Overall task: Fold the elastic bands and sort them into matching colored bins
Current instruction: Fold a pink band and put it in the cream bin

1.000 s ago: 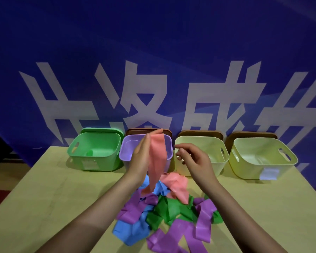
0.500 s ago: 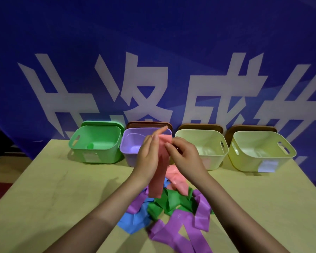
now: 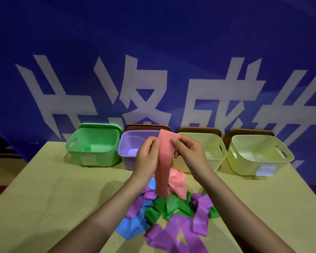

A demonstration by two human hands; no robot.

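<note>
I hold a pink elastic band up over the table, its top edge pinched between my left hand and my right hand. It hangs down in a long strip. Below it lies a heap of loose bands: another pink one, green ones, purple ones and a blue one. Along the back stand a green bin, a purple bin and two pale yellow bins.
The bins sit in a row at the far edge of the tan table, against a blue banner with white characters. Brown lids lean behind three bins, a green lid behind the green one. A small green item lies inside the green bin.
My right hand moved in from the right and took hold of the pink band's top edge beside my left hand. The band now hangs straighter between both hands.
</note>
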